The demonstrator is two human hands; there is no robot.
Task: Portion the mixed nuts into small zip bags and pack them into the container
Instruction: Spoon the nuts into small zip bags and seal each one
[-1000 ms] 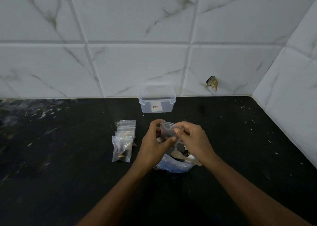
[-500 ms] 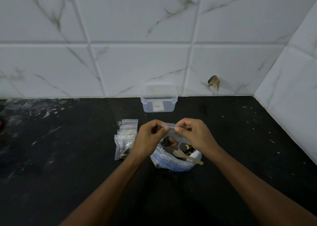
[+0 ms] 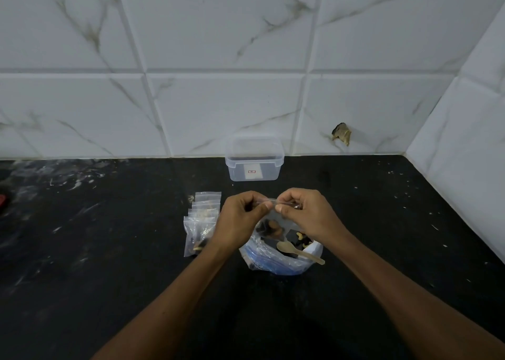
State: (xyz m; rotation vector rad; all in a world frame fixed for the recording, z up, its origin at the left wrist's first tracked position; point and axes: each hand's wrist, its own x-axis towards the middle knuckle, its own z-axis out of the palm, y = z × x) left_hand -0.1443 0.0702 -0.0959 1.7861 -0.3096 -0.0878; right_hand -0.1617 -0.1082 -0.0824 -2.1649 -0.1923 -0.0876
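Note:
A small clear zip bag [image 3: 271, 224] with a few nuts in its bottom hangs between my hands. My left hand [image 3: 239, 217] pinches the left end of its top strip. My right hand [image 3: 302, 213] pinches the strip just to the right of it. Below them a large open plastic bag of mixed nuts [image 3: 281, 256] sits on the black counter, with a wooden spoon [image 3: 299, 251] lying across its mouth. To the left lies a row of several filled small zip bags [image 3: 200, 224]. A clear lidless container [image 3: 254, 159] stands at the back by the wall.
The black counter [image 3: 109, 250] runs left and right, bounded by a white marble-tiled wall behind and another on the right [image 3: 464, 168]. A chipped hole [image 3: 341, 134] marks the back wall. A red object [image 3: 2, 200] peeks in at the far left edge.
The small bag has been lifted and turned so it hangs by its top. Both hands have shifted to pinch along the zip strip; fingers now sit closer together at its middle.

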